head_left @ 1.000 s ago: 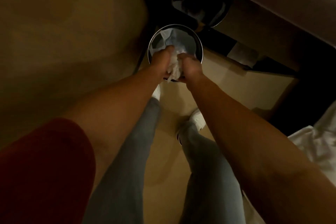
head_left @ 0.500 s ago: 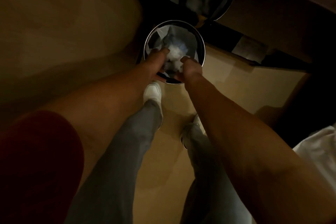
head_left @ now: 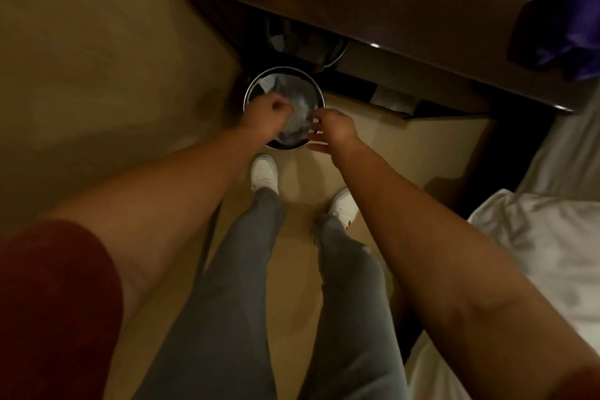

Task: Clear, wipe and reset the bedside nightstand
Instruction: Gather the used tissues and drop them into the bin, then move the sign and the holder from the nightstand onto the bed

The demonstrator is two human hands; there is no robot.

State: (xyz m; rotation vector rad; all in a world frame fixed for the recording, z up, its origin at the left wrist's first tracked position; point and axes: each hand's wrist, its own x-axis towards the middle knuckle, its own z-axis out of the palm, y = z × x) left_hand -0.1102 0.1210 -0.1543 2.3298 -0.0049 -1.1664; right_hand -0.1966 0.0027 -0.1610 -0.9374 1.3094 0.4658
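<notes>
A round metal waste bin [head_left: 319,91] with a pale liner stands on the floor below me, next to the dark nightstand [head_left: 389,3]. Crumpled white tissues [head_left: 300,107] lie inside it. My left hand [head_left: 268,118] hovers over the bin's near left rim with its fingers curled into a loose fist and nothing visible in it. My right hand [head_left: 334,130] is at the near right rim, fingers spread, holding nothing.
A second round bin [head_left: 334,53] sits in shadow under the nightstand. A purple cloth [head_left: 565,26] lies on the nightstand top at the right. White bedding [head_left: 535,253] fills the right side. My feet in white shoes [head_left: 264,172] stand just before the bin.
Both hands held the white tissues together over the bin a second ago. The tissues have dropped in, and the hands have lifted and drawn apart.
</notes>
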